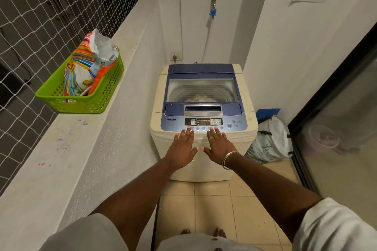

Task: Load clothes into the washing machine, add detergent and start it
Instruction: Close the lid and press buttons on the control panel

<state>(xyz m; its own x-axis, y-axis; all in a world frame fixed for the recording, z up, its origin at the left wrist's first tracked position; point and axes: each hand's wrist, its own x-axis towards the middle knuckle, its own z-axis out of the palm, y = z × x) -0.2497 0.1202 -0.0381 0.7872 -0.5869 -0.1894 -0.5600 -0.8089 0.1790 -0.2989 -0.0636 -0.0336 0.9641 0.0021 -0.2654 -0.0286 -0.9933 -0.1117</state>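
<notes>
Washing machine (250, 120) sits centre frame, lid (202, 89) down. A pale heap of clothes (199, 98) shows through the glass, so loading looks done. I can't tell whether detergent went in. The detergent bag (87, 67) stands open-topped in the green basket (81, 106) on the ledge (114, 124), upper left of the frame, well apart from both hands.

Your left hand (182, 145) and right hand (219, 143) are both open: flat, fingers straight, gripping nothing. The palms hang over the machine's front edge and the thumbs nearly meet. The left fingertips (188, 129) reach the left end of the button row (204, 128) and the right fingertips (212, 128) sit near its middle.

The control panel (204, 122) shows orange lights, so power is probably on. The step left is most likely start.

What matters for that move:
- The button row runs left to right across the frame, along the panel's lower edge.
- The start/pause button (230, 126) is at the right end of the row, just right of your right fingertips and slightly further from you.
- The right hand is clearly nearer; the left would have to cross over it.

Slide the right hand toward frame right and press with one finger. Flat fingers risk catching the neighbouring buttons.
</notes>
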